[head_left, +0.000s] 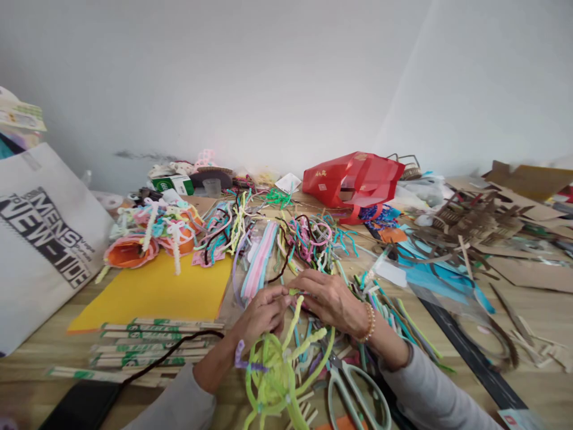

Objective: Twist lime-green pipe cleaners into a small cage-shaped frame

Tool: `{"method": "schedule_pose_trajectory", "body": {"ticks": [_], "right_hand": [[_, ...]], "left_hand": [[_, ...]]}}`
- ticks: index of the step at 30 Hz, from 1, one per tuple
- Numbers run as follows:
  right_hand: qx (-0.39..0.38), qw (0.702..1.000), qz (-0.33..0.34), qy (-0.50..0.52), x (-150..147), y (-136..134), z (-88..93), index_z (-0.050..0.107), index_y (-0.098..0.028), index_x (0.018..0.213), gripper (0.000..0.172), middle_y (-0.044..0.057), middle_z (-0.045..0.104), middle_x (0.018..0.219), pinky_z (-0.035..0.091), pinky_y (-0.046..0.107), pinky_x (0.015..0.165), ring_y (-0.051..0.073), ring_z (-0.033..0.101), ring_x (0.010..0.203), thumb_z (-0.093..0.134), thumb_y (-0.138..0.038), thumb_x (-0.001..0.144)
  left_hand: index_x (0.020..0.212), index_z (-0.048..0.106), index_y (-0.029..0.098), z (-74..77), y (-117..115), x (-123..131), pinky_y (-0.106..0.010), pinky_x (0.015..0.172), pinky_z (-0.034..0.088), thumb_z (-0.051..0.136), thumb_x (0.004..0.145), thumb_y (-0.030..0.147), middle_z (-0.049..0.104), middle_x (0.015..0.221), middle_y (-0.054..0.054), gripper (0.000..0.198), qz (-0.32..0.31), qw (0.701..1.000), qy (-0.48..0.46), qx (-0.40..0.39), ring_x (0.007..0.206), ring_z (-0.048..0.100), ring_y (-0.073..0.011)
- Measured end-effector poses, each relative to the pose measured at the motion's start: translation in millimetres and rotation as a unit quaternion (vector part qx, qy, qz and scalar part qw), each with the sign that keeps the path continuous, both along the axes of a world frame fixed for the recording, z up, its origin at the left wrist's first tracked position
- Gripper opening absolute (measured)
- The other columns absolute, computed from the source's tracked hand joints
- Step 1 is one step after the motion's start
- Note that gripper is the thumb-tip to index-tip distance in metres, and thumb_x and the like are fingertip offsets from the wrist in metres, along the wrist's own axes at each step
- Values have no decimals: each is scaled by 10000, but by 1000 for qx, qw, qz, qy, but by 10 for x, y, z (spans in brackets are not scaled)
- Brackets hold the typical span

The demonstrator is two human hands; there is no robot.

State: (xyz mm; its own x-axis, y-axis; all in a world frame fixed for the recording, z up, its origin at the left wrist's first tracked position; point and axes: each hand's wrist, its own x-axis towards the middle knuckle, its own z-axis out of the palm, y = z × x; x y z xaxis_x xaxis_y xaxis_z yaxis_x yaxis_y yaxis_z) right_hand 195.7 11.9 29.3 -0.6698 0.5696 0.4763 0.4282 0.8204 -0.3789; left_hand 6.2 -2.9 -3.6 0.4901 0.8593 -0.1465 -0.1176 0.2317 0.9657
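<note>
My left hand (264,310) and my right hand (333,301) meet above the middle of the table. Both have their fingers closed in a pinch around a short yellow-green pipe cleaner (293,291). Just below my hands lies a yellow-green pipe-cleaner piece (271,373), roughly round, with several loose ends sticking out and a purple pipe cleaner (255,365) looped through its left side. A dark brown pipe cleaner (285,263) runs up behind my left fingers. Grey-handled scissors (353,388) rest beneath my right wrist, their blades partly hidden among pipe cleaners.
Heaps of coloured pipe cleaners (308,236) lie beyond my hands. To the left are paper-wrapped chopsticks (147,346), a yellow sheet (165,289), a black phone-like object (80,406) and a white bag (45,239). A red bag (351,179) and cardboard scraps (523,269) stand farther right.
</note>
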Motion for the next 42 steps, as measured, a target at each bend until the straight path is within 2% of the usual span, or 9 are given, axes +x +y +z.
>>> {"method": "schedule_pose_trajectory", "body": {"ticks": [4,8,15,20,28,32,35,39,42], "right_hand": [[50,999,12,-13,4,8,-29,581,-186,1110,223,99,627,1025,493,268,778,170,602,921,432,-220,948],[53,998,12,-39,25,-2,-32,587,-190,1128,240,103,620,1036,496,271,762,176,604,917,443,-255,947],[30,996,21,-78,64,-8,67,624,-172,1056,227,90,619,1038,473,256,782,163,595,932,427,-216,952],[-41,995,52,-79,72,-4,139,649,-155,911,246,68,641,864,452,240,747,149,591,834,420,-231,958],[-189,981,43,-29,87,-22,169,644,-140,825,259,28,633,741,410,211,629,120,560,674,466,-292,936],[-276,961,31,-11,98,-14,86,630,-130,773,282,-10,558,636,344,192,521,87,459,557,469,-305,924],[-379,924,19,35,83,10,-25,581,-128,693,310,-31,487,571,303,185,465,73,398,497,475,-323,910],[-450,886,28,109,53,28,-73,527,-133,659,376,-35,472,536,322,187,467,68,397,470,465,-406,911],[-384,915,10,125,49,11,10,571,-131,841,293,-12,558,666,384,192,531,87,482,566,550,-422,869]], "left_hand": [[797,556,151,44,-23,-5,-189,379,270,608,789,431,248,405,113,285,-12,999,-31,-34,335,181,-37],[733,549,153,64,-32,-18,-183,356,232,605,788,416,297,408,100,274,-22,998,-28,-51,330,187,-34],[762,576,155,71,-11,-46,-170,371,303,608,794,407,266,359,123,256,-62,997,3,-40,298,211,-34],[760,567,156,29,1,-41,-165,370,312,600,784,457,322,406,109,304,-84,996,31,-4,320,256,-37],[749,539,165,49,-56,-27,-179,375,290,504,837,479,426,448,69,328,-55,978,167,109,361,414,-83],[741,563,166,140,-107,-16,-195,444,298,475,872,428,435,467,61,306,-35,960,209,182,407,421,-90],[733,589,163,197,-139,1,-203,474,292,472,882,387,445,487,50,293,-23,946,230,228,450,415,-95],[740,584,162,189,-116,-4,-201,450,287,498,868,398,447,495,54,282,-19,963,190,189,432,408,-88],[751,566,164,150,-59,-32,-191,389,265,530,846,411,368,429,86,267,-35,989,112,94,344,340,-68]]}}
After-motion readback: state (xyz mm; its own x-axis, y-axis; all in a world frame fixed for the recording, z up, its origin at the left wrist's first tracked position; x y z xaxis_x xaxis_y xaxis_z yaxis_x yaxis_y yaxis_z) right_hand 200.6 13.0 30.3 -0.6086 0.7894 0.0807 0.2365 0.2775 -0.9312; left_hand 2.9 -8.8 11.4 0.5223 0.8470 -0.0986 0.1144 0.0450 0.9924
